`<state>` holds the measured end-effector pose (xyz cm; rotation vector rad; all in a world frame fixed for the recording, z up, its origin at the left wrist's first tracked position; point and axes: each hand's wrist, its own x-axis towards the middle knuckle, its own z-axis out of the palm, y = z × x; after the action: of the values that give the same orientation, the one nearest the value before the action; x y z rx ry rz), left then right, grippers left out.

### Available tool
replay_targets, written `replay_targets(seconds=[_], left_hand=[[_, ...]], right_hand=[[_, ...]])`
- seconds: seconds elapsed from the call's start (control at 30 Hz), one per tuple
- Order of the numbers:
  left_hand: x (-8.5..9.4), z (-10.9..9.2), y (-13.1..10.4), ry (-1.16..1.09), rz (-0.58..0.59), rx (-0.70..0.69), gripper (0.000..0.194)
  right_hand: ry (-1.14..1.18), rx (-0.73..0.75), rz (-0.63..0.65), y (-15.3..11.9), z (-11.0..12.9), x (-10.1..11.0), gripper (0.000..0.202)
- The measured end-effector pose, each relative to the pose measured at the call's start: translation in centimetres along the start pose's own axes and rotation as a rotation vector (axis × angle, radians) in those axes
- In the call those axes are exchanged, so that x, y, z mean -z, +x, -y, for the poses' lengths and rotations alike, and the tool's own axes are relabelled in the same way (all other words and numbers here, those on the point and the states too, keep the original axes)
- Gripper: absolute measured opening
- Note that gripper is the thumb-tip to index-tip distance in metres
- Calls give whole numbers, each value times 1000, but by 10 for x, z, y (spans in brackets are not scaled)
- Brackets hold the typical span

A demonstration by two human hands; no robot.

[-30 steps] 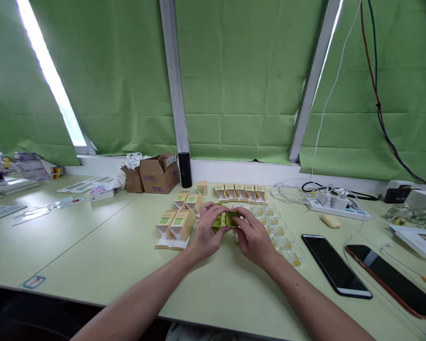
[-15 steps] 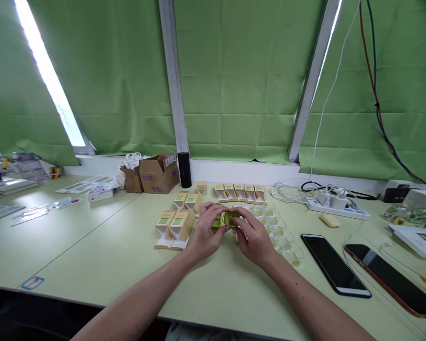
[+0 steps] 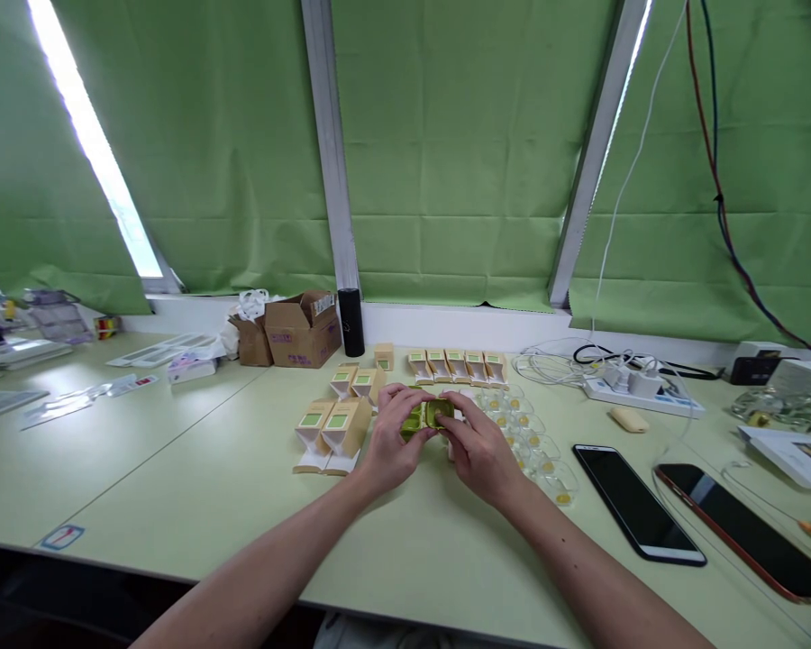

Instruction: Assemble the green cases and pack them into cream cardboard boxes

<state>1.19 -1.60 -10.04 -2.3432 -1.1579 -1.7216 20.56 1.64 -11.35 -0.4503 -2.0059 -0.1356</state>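
Between my two hands, just above the table, is a small green plastic case [image 3: 439, 414], opened out into two shallow square halves. My left hand [image 3: 397, 437] grips its left half with thumb and fingers. On the right half, my right hand [image 3: 481, 446] is closed, its thumb or a finger reaching into the hollow. Small tan cartons [image 3: 348, 426] with green labels stand open at the left of my hands. Beside my right hand lie rows of clear plastic pieces [image 3: 546, 464] with yellow centres. Whether anything small sits inside the case is hidden.
A row of tan cartons [image 3: 456, 367] stands behind my hands. Two phones [image 3: 639, 505] lie on the right, below a white power strip [image 3: 639, 397] with tangled cables. At the back left are an open cardboard box [image 3: 301, 333] and a black cylinder [image 3: 350, 323].
The right half of the green case has tipped slightly, showing more of its hollow. My right fingers have shifted a little at its edge; both hands keep hold.
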Motion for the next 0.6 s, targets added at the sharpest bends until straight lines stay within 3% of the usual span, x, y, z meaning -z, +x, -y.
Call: replay_targets(seconds=[0.4,0.6], left_hand=[[-1,3,0,21,-13,-39,36],[-2,4,-1,2,-2,-28,40]], right_hand=[[22,-28,-10,-2,0,-2,34],[131,-122,-7,-4,-1,-1,37]])
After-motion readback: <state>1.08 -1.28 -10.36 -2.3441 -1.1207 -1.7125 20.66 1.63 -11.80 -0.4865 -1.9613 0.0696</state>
